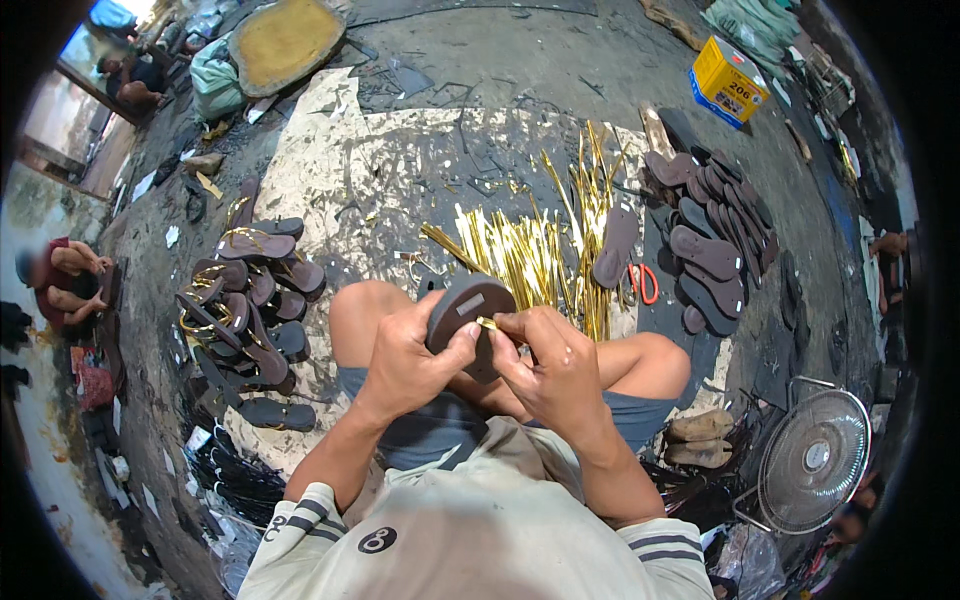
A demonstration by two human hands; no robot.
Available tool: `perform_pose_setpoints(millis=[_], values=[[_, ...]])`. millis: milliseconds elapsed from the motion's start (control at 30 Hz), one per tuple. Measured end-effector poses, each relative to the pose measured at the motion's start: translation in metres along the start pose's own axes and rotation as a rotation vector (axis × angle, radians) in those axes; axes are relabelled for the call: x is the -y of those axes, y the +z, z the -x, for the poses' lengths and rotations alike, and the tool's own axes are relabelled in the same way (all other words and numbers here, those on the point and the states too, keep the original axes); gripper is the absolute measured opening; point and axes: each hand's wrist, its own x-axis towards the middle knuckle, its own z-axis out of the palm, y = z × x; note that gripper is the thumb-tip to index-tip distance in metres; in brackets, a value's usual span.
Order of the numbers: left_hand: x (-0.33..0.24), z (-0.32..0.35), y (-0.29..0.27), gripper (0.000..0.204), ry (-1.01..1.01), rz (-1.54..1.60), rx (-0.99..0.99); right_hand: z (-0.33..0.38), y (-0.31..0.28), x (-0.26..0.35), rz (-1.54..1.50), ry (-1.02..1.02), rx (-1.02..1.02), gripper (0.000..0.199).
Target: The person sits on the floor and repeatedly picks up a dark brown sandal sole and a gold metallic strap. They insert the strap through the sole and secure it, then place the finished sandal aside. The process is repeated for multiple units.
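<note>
My left hand (412, 358) grips a dark brown sandal sole (468, 300) above my lap, its thumb pressed on the face of the sole near a small pale label. At the sole's right edge, my right hand (548, 362) pinches a short shiny gold strip (486, 323) between thumb and fingers. Just beyond my legs a fan of long gold strips (515, 250) lies on the floor sheet. One loose brown sole (616, 243) rests on the right side of those strips, with orange-handled scissors (648, 284) beside it.
Sandals with gold straps (250, 300) are heaped at my left; stacked soles (708, 252) lie at my right. A standing fan (815, 455) and a pair of tan foot-shaped forms (700, 438) are near right. Farther off are a yellow-and-blue box (728, 82), a pale green sack (215, 82) and a seated person (75, 280).
</note>
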Motion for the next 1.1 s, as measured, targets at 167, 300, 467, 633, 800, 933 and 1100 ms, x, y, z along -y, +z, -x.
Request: perform_pose_setpoints(millis=[167,300,467,633,800,933,1100], values=[[0.006,-0.006,0.013,0.025,0.163,-0.083,-0.117,0.001,0.002,0.006,0.061,-0.014,0.021,0.014],[-0.002,-0.003,0.028,0.039,0.124,-0.148,-0.132,0.002,0.007,-0.006,0.047,-0.002,-0.076,0.014],[0.019,-0.007,0.038,0.056,0.234,-0.137,-0.012,0.012,0.011,-0.029,-0.002,0.126,-0.038,0.013],[0.029,-0.010,0.043,0.062,0.258,-0.127,-0.010,0.011,0.016,-0.036,-0.036,0.219,-0.081,0.013],[0.035,-0.016,0.031,0.057,0.246,0.150,0.077,0.014,0.009,-0.038,-0.090,0.268,-0.056,0.012],[0.050,-0.025,0.013,0.035,0.011,0.413,0.166,0.014,0.005,-0.034,-0.098,0.204,-0.037,0.012],[0.061,-0.032,0.016,0.020,-0.077,0.472,-0.204,0.021,-0.008,-0.019,-0.160,0.162,-0.208,0.015]])
